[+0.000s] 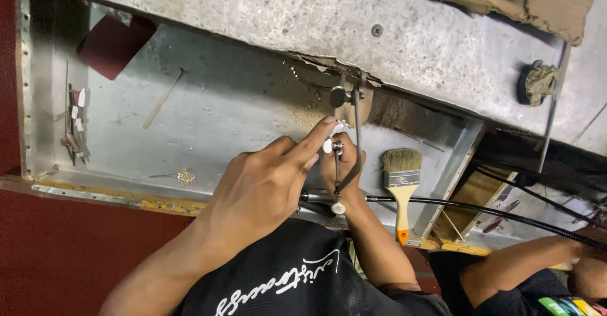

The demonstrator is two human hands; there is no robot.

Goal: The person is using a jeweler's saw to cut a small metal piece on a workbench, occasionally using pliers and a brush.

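The grey counter [442, 44] runs slantwise across the top, with a sheet-metal tray [208, 101] slung beneath it catching filings; a wooden bench pin [354, 101] juts from the counter edge over the tray. The left hand [259, 189] is mostly closed, forefinger stretched forward to press a small pale piece [338, 128] against the pin; the right hand [341, 177] sits largely hidden behind it, apparently wrapped round the handle of a jeweller's saw [354, 139], though its grip cannot be told for certain. Sawing well here likely means firm finger pressure, blade upright, strokes light. A black flexible shaft [480, 210] crosses near the wrists and could snag; a flat brush [401, 186] lies in the tray just beside; small files [74, 129] rest well apart; another person's arm [525, 265] sits nearby.
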